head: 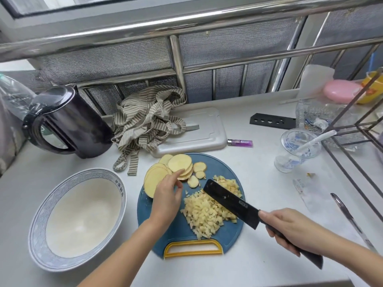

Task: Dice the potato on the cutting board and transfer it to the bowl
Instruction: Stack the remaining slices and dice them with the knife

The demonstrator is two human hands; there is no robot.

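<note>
Through the head camera I look down at a round blue plastic cutting board with a yellow handle at its near edge, lying on a pale, smooth countertop. At the board's far left sit the potato slices: flat, pale yellow discs with thin brown skin rims, overlapping in loose stacks, with 3 small end pieces beside them. The left hand reaches over the board and pinches the near edge of a stack, index finger on top and thumb curled in below. Right of it lies the diced potato, a heap of small, irregular cubes spread across the board's middle. The right hand grips the dark handle of a matte black rectangular knife, its blade angled over the dice and hiding part of the heap. The bowl, wide glazed ceramic with a blue patterned rim and a white inside, stands just left of the board and holds no potato. Behind the board are a grey plastic tray with a crumpled striped cloth draped over its left side, a dark kettle and a purple lighter. To the right stand a clear plastic cup, a black knife sheath and a thin metal rack.
</note>
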